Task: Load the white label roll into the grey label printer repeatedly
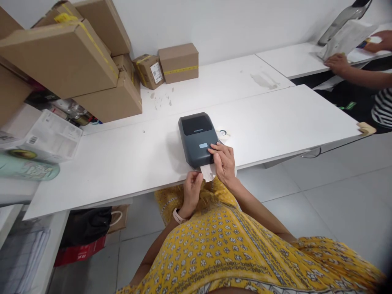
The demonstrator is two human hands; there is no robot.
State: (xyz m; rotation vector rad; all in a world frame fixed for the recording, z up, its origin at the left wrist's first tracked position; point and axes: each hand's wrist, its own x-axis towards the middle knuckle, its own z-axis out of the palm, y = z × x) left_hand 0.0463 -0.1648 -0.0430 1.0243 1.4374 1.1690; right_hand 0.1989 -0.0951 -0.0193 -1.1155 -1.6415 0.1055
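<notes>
A dark grey label printer (199,139) lies near the front edge of the white table (122,163). A white paper strip (208,172) sticks out of its near end, over the table edge. My left hand (192,188) is at the left side of that strip, fingers pinched together; what is between them is too small to make out. On the printer's near right corner rests my right hand (224,161), its fingers spread over the top and side. Behind that hand, a white roll (223,134) lies right of the printer, partly hidden.
Cardboard boxes (61,57) are stacked at the back left, two smaller ones (179,63) by the wall. A green bottle (30,166) and white box (52,134) are at the left. Another person's hands (338,64) hold a white package (346,38) at the far right.
</notes>
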